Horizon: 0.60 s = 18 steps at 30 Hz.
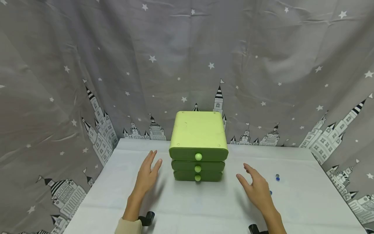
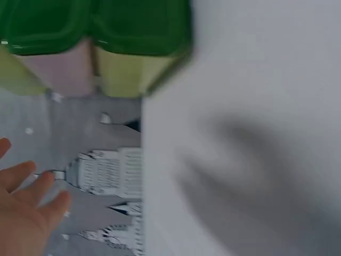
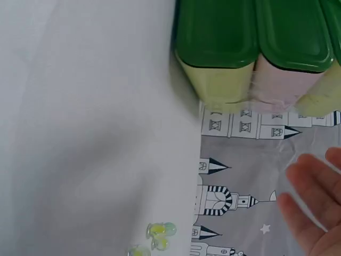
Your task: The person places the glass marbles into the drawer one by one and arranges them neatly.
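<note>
A small drawer box [image 1: 200, 131] with a light green top stands on the table. Its three dark green drawers, each with a round light green knob [image 1: 198, 156], are all closed. To the left of the box, my left hand [image 1: 146, 177] hovers with fingers extended, touching nothing. My right hand [image 1: 258, 190] is held off to the right, its fingers loosely spread and nothing in them. Beside that hand lie small glossy pieces [image 1: 277, 177], blue in the head view. The right wrist view shows glassy pieces [image 3: 159, 230] with yellow-green in them; their kind is unclear.
A white cloth [image 1: 187, 208] covers the table. Behind it and at both sides hangs a grey curtain [image 1: 187, 65] printed with stars and castles. Black straps with camera mounts [image 1: 147, 218] sit on the wrists.
</note>
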### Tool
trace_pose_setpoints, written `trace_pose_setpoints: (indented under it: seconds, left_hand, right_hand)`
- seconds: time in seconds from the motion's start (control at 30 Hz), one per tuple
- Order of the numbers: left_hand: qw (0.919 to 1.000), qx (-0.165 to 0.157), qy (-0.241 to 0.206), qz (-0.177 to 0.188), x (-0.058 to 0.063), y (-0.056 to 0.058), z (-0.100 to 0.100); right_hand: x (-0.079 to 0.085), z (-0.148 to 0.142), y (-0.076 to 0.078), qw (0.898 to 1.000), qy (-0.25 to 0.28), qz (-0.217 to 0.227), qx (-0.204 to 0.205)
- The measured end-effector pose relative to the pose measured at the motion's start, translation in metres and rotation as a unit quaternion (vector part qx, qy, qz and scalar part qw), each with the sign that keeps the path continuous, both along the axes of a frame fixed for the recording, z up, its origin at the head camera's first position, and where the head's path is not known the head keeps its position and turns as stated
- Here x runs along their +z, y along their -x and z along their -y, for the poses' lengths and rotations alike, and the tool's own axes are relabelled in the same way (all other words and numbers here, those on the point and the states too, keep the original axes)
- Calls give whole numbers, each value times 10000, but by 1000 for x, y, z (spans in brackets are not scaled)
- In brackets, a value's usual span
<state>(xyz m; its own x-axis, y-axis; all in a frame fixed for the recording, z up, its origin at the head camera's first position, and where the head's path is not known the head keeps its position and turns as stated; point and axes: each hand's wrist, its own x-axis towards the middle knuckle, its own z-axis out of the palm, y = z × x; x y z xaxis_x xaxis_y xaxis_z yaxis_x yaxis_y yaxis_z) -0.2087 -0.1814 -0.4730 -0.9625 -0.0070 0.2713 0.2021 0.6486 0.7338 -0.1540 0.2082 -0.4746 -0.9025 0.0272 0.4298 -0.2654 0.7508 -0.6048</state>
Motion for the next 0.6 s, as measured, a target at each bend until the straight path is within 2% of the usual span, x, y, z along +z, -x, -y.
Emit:
trace_pose_setpoints:
  seconds: [0.13,0.27,0.43,0.6]
  left_hand:
    - [9945,-219,-971,-311,22,3,-7]
    - [9844,-736,-1519,-507,47,13,-19]
    - [9748,-1293,-1748,-499,73,32,-35]
    - [9665,-1699,-1912,-236,95,36,-49]
  right_hand:
    - [4,2,-2,9978,430,-489,-137]
    - [12,13,-7,9922,1188,-377,51]
    - [27,38,-13,9737,2090,-12,903]
    - [37,58,-15,9388,2798,292,1988]
